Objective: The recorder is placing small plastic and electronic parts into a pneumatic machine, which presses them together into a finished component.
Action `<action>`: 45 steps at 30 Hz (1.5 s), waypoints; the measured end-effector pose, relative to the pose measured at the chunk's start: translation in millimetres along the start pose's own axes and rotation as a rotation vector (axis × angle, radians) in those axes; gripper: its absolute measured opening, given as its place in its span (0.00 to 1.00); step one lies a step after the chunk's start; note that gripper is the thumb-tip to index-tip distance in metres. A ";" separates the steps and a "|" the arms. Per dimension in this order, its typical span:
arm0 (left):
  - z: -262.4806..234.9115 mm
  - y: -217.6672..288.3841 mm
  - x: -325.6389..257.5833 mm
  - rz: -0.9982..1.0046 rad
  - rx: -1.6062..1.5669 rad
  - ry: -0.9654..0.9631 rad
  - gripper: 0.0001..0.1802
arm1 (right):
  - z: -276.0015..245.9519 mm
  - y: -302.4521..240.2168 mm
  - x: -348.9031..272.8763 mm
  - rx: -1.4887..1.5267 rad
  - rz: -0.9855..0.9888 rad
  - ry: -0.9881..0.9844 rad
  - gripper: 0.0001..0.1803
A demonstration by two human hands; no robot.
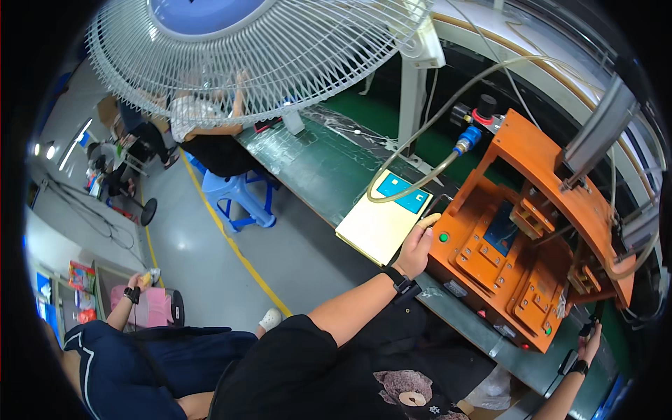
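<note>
Green bench holds the press beside my left hand; blue piece already sits inside. Whether pressed, or whether left or right hand grips, I cannot tell.

Glossy grey floor; yellow line at 8 o'clock. Blue plastic stool, 9 o'clock. Long green-topped desk, 11 o'clock.

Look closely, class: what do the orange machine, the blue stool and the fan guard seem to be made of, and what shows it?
Orange machine: probably painted or anodised metal; flat, screwed-down plates with an even satin colour suggest it.
Blue stool: likely moulded plastic, smooth with rounded edges and a soft sheen.
Fan guard: probably coated metal wire, thin, pale and slightly shiny.
</note>
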State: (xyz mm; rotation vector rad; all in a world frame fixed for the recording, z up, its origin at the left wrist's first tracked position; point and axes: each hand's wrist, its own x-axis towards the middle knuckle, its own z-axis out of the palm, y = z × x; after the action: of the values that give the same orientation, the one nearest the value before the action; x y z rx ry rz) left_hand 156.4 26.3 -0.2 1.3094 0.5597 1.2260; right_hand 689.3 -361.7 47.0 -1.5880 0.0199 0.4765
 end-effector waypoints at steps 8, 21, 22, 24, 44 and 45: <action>19.8 11.5 3.5 -0.169 0.015 -0.006 0.20 | -85.1 61.0 -210.2 0.637 0.111 -0.036 0.21; 23.0 123.5 -96.5 0.447 0.223 -1.007 0.50 | 177.2 96.3 -394.6 0.581 0.345 -1.257 0.57; 25.2 127.3 -96.3 0.496 0.236 -1.060 0.51 | 191.5 102.6 -395.1 0.634 0.400 -1.270 0.56; 24.5 134.5 -87.8 0.497 0.422 -1.110 0.51 | 207.9 121.0 -385.1 0.694 0.484 -1.318 0.54; 70.0 106.8 66.1 0.492 0.560 -0.919 0.36 | 237.8 127.4 -340.4 0.693 0.316 -1.219 0.37; 71.4 106.2 73.7 0.465 0.602 -0.923 0.37 | 230.6 133.1 -340.8 0.663 0.320 -1.184 0.36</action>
State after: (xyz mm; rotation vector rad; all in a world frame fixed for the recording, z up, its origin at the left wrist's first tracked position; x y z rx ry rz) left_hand 205.9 42.8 137.9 2.4043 -0.0831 0.6634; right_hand 273.1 -245.7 27.2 -0.4849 -0.4284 1.4307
